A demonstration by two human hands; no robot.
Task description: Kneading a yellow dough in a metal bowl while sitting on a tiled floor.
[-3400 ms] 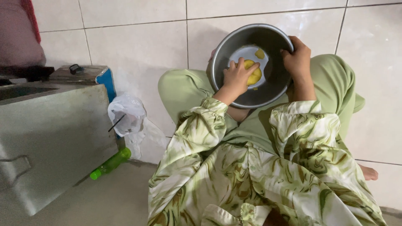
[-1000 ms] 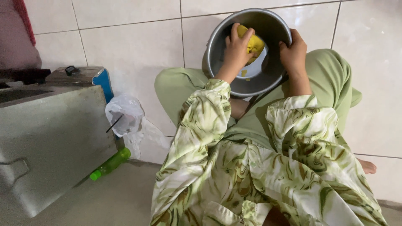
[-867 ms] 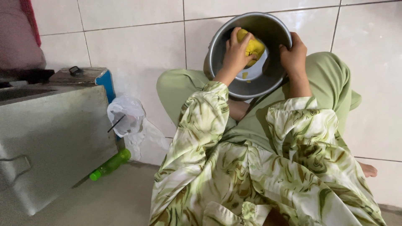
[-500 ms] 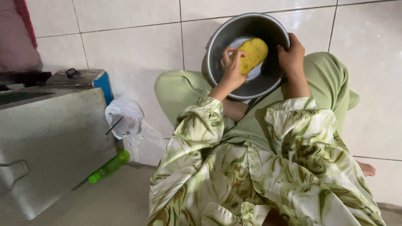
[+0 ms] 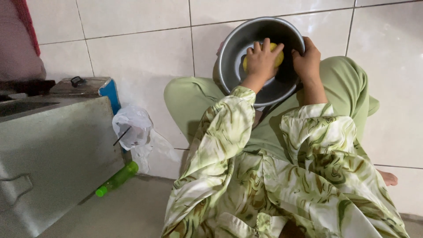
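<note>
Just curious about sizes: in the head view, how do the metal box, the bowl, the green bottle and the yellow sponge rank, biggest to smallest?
1. Metal box, though it is nearest the camera.
2. Bowl.
3. Green bottle.
4. Yellow sponge, mostly hidden under the left hand, so unsure against the bottle.

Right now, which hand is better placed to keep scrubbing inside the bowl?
Left. The left hand already presses the yellow sponge against the inside of the metal bowl. The right hand grips the rim, steadying it.

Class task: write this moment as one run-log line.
left hand: presses yellow sponge inside metal bowl | right hand: grips bowl rim | bowl: on lap
</note>
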